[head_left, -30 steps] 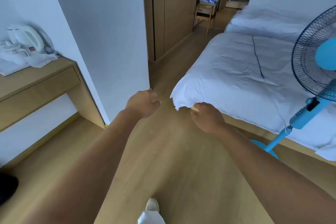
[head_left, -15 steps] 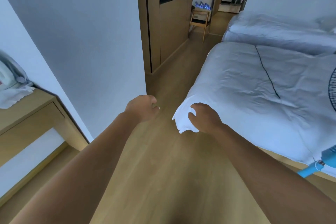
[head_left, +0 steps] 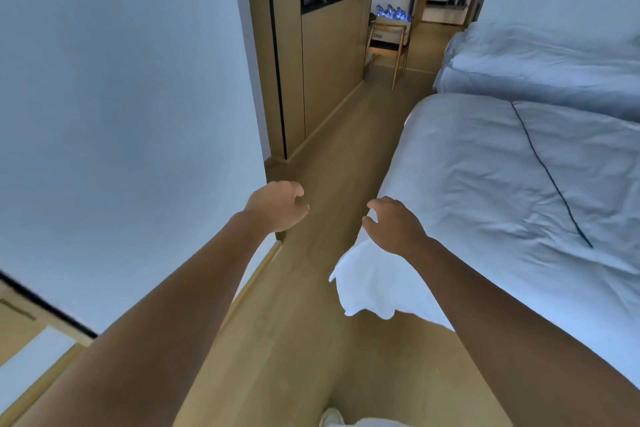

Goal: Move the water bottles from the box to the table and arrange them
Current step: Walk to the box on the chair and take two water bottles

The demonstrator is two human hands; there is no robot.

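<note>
Several water bottles with blue wrapping [head_left: 392, 13] stand in a cardboard box [head_left: 390, 22] on a wooden chair [head_left: 386, 45] far down the room. My left hand [head_left: 278, 206] hangs over the floor with loosely curled fingers and holds nothing. My right hand [head_left: 393, 225] is held out over the corner of the near bed, fingers relaxed and empty. Both hands are far from the box. The table is out of view.
A white wall [head_left: 121, 97] runs along the left, then a wooden wardrobe [head_left: 322, 55]. Two beds with white duvets [head_left: 502, 191] fill the right side. A strip of wooden floor [head_left: 332, 163] leads between them to the chair. A desk edge [head_left: 20, 315] shows bottom left.
The view has advanced along the floor: the fan and kettle are gone from view and the chair looks closer. Both hands' fingers have loosened from curled.
</note>
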